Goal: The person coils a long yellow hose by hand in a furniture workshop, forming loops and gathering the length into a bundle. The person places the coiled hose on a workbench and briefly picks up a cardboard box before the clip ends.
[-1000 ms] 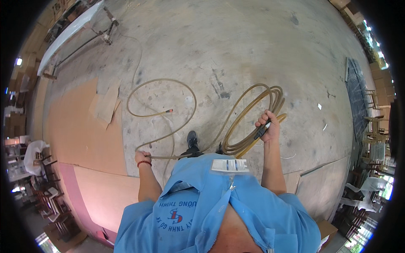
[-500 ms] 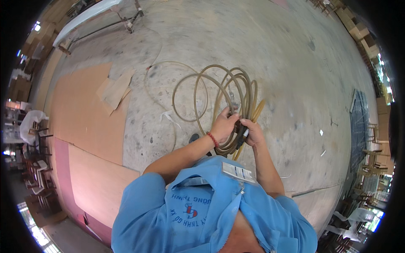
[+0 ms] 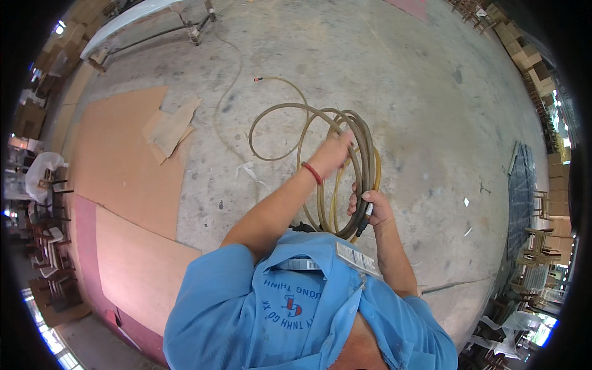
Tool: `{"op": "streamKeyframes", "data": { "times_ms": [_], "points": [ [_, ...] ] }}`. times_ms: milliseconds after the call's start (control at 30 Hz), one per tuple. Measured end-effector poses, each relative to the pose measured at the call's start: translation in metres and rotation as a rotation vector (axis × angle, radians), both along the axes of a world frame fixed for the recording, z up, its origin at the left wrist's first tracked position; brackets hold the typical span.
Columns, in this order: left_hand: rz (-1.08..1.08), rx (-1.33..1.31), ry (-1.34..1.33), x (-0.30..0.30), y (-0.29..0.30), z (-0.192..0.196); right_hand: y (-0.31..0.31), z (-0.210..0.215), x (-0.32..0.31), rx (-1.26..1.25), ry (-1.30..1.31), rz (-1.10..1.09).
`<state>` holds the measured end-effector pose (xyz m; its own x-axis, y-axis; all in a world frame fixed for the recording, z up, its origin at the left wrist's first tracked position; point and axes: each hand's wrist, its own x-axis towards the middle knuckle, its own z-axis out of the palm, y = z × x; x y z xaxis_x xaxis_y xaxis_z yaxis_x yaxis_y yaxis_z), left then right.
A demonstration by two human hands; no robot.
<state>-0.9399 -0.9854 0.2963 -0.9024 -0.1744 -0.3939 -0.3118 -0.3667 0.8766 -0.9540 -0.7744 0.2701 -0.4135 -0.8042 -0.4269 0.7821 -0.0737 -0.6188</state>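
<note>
A long yellowish-brown hose (image 3: 377, 163) hangs in several gathered loops in front of me. My right hand (image 3: 377, 208) is closed round the bundle, its thumb on the near face, beside a black fitting with a white band (image 3: 362, 227). My left hand (image 3: 335, 151), with a red bead bracelet at the wrist, grips the hose higher up on the left side of the loops; its fingers are partly blurred. A wide loose loop stretches left from there. The hose's free end, with a small red-and-black tip (image 3: 258, 79), lies on the floor beyond.
Flat cardboard sheets (image 3: 132, 154) cover the floor at left. A thin cord (image 3: 227, 98) runs across the concrete (image 3: 425, 123) toward a covered table (image 3: 135, 18) at far left. A dark mesh panel (image 3: 522, 197) lies at right, near stacked chairs and boxes.
My left hand has moved up and right along the loops. The hose's free end has slid right and away, and the loose loop has shifted. My right hand still holds the bundle, slightly lower.
</note>
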Motion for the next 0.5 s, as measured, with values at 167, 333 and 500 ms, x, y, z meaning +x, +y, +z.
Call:
{"op": "streamKeyframes", "data": {
  "times_ms": [167,333,500],
  "points": [
    [-0.135,0.121,-0.08,-0.005,-0.009,0.006,-0.002,0.006,0.005,0.01,0.033,-0.022],
    [-0.199,0.225,-0.047,-0.017,0.004,-0.018,0.003,0.011,0.005,-0.122,-0.079,-0.009],
    [0.361,0.992,0.113,-0.079,-0.044,-0.067,0.041,0.047,0.006,-0.203,0.011,-0.169]
  ]
}}
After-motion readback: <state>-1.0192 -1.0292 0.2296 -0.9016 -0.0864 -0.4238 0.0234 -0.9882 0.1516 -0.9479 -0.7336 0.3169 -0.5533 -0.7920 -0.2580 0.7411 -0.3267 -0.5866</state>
